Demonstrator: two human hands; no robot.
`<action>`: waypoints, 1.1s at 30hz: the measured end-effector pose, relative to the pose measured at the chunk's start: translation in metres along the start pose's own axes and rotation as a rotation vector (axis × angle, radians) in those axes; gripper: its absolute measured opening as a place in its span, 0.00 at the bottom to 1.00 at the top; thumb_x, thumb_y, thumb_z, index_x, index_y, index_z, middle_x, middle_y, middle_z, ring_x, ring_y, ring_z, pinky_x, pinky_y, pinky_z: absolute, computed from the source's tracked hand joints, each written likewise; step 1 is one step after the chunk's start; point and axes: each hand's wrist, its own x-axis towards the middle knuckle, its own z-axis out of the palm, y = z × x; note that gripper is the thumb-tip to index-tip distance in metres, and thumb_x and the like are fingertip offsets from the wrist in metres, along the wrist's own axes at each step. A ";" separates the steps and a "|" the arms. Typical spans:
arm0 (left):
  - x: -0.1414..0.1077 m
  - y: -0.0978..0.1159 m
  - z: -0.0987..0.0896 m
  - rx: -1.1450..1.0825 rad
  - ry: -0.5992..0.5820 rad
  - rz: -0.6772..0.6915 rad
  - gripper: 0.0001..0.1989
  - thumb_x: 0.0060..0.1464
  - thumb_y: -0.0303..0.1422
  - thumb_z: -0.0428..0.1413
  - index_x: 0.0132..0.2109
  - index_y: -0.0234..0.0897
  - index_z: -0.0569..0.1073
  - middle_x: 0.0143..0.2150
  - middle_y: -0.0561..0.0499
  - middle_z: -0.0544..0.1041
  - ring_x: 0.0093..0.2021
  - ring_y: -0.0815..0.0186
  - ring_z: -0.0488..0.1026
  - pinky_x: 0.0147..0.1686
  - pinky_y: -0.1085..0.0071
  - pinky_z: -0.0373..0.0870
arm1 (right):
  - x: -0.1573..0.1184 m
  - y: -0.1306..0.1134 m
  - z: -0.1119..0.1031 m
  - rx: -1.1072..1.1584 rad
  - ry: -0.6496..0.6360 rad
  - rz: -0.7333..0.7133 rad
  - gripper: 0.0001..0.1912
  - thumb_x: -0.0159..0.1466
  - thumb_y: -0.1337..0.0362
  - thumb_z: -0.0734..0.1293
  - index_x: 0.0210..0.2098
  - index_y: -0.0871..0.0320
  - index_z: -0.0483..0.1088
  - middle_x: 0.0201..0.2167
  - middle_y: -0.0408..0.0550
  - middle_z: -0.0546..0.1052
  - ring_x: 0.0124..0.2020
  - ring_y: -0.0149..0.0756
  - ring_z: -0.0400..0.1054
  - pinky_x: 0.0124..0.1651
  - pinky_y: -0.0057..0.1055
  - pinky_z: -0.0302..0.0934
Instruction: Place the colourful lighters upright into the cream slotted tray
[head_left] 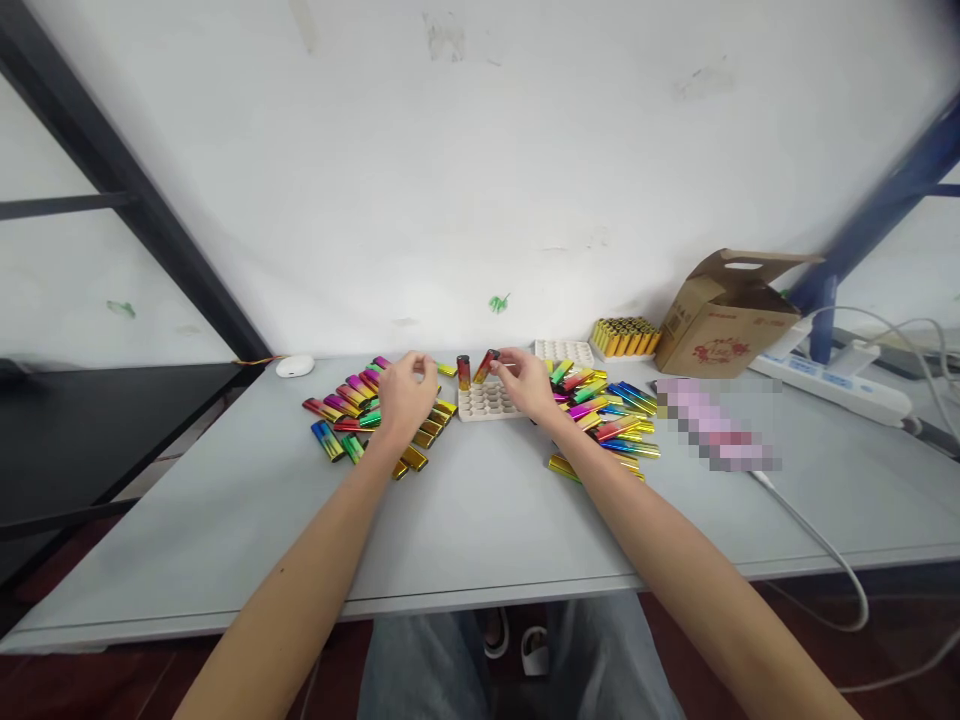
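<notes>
Red and gold shiny stick pinched in the right hand, left hand curled just beside another stick standing up on a white tray with holes.

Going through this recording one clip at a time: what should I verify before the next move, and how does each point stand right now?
1. Right hand grips the tilted red-and-black metallic case: ok.
2. Left hand holds nothing: cannot tell, its fingers hide its palm.
3. Upright case is seated in a hole of the holed cream tray: cannot tell.
4. The tray's visible holes are free: ok.
5. Loose cases lie back from the table edge: ok.
</notes>
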 end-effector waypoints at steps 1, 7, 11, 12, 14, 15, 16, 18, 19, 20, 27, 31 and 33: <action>-0.002 0.003 0.000 0.076 -0.030 0.037 0.12 0.58 0.36 0.48 0.36 0.38 0.74 0.38 0.45 0.80 0.44 0.56 0.75 0.50 0.61 0.66 | -0.001 0.000 0.001 -0.023 0.000 -0.018 0.12 0.62 0.60 0.64 0.41 0.59 0.73 0.36 0.52 0.81 0.36 0.41 0.77 0.42 0.38 0.70; -0.011 0.002 0.008 0.336 -0.254 0.027 0.14 0.57 0.38 0.48 0.44 0.38 0.74 0.49 0.39 0.76 0.57 0.47 0.66 0.57 0.49 0.55 | -0.005 -0.002 0.003 -0.189 -0.047 -0.094 0.12 0.64 0.60 0.63 0.43 0.55 0.74 0.37 0.49 0.81 0.37 0.40 0.76 0.42 0.37 0.68; -0.014 -0.003 0.014 0.355 -0.362 0.023 0.16 0.58 0.37 0.46 0.48 0.36 0.71 0.52 0.37 0.74 0.59 0.47 0.63 0.59 0.45 0.52 | -0.006 -0.005 0.006 -0.215 -0.072 -0.080 0.12 0.64 0.60 0.63 0.44 0.55 0.73 0.39 0.50 0.81 0.39 0.42 0.76 0.43 0.38 0.68; -0.015 -0.003 0.015 0.363 -0.382 0.024 0.17 0.58 0.37 0.46 0.49 0.35 0.71 0.53 0.36 0.74 0.60 0.46 0.62 0.59 0.44 0.51 | -0.006 -0.005 0.007 -0.206 -0.073 -0.074 0.12 0.64 0.60 0.63 0.44 0.55 0.73 0.40 0.51 0.81 0.40 0.42 0.76 0.43 0.39 0.69; -0.019 0.000 0.015 0.391 -0.408 0.037 0.17 0.59 0.38 0.45 0.47 0.34 0.72 0.53 0.35 0.73 0.62 0.44 0.60 0.60 0.41 0.48 | -0.005 -0.004 0.009 -0.176 -0.079 -0.060 0.12 0.63 0.62 0.63 0.44 0.57 0.73 0.40 0.52 0.80 0.41 0.42 0.76 0.45 0.39 0.68; -0.020 0.001 0.015 0.407 -0.414 0.048 0.17 0.59 0.38 0.45 0.46 0.34 0.72 0.54 0.34 0.73 0.63 0.43 0.58 0.60 0.39 0.46 | -0.004 -0.003 0.010 -0.159 -0.088 -0.054 0.12 0.63 0.62 0.63 0.44 0.58 0.72 0.41 0.53 0.80 0.43 0.41 0.75 0.46 0.39 0.68; -0.022 0.003 0.015 0.421 -0.416 0.058 0.16 0.60 0.38 0.45 0.45 0.34 0.72 0.54 0.34 0.72 0.63 0.42 0.57 0.60 0.38 0.44 | -0.004 -0.002 0.011 -0.144 -0.106 -0.051 0.13 0.63 0.63 0.63 0.45 0.58 0.72 0.41 0.53 0.80 0.44 0.41 0.75 0.48 0.39 0.67; -0.024 0.005 0.014 0.433 -0.415 0.069 0.15 0.60 0.37 0.45 0.44 0.35 0.73 0.54 0.34 0.72 0.64 0.41 0.56 0.60 0.35 0.41 | -0.003 0.000 0.013 -0.126 -0.160 -0.051 0.14 0.63 0.62 0.62 0.47 0.59 0.71 0.45 0.54 0.79 0.48 0.42 0.73 0.51 0.41 0.66; -0.024 0.006 0.013 0.430 -0.416 0.066 0.15 0.59 0.37 0.45 0.43 0.36 0.73 0.54 0.34 0.72 0.64 0.41 0.55 0.60 0.35 0.41 | -0.003 0.002 0.013 -0.125 -0.188 -0.049 0.16 0.63 0.61 0.62 0.48 0.60 0.70 0.46 0.54 0.78 0.49 0.42 0.72 0.52 0.42 0.65; -0.024 0.006 0.013 0.423 -0.418 0.060 0.14 0.59 0.36 0.45 0.43 0.36 0.73 0.54 0.34 0.72 0.64 0.42 0.55 0.60 0.35 0.40 | -0.004 0.002 0.013 -0.128 -0.208 -0.045 0.18 0.63 0.61 0.62 0.50 0.60 0.69 0.48 0.55 0.77 0.50 0.43 0.71 0.52 0.43 0.65; -0.025 0.004 0.014 0.409 -0.419 0.066 0.16 0.60 0.34 0.43 0.45 0.36 0.73 0.55 0.35 0.71 0.65 0.41 0.54 0.59 0.33 0.41 | -0.014 -0.007 -0.005 -0.249 -0.223 -0.251 0.30 0.63 0.64 0.60 0.65 0.58 0.55 0.62 0.58 0.64 0.62 0.46 0.59 0.61 0.48 0.57; -0.027 0.005 0.015 0.443 -0.415 0.080 0.17 0.61 0.34 0.41 0.46 0.36 0.73 0.56 0.35 0.70 0.65 0.41 0.54 0.59 0.34 0.43 | -0.019 -0.012 -0.015 -0.336 -0.326 -0.304 0.31 0.62 0.66 0.60 0.65 0.57 0.56 0.62 0.56 0.65 0.63 0.47 0.58 0.62 0.48 0.56; -0.026 0.004 0.015 0.437 -0.399 0.072 0.18 0.61 0.34 0.41 0.48 0.36 0.72 0.57 0.35 0.69 0.65 0.41 0.53 0.59 0.36 0.45 | -0.020 -0.015 -0.019 -0.346 -0.349 -0.301 0.32 0.62 0.66 0.60 0.66 0.56 0.55 0.63 0.56 0.64 0.63 0.47 0.57 0.62 0.49 0.56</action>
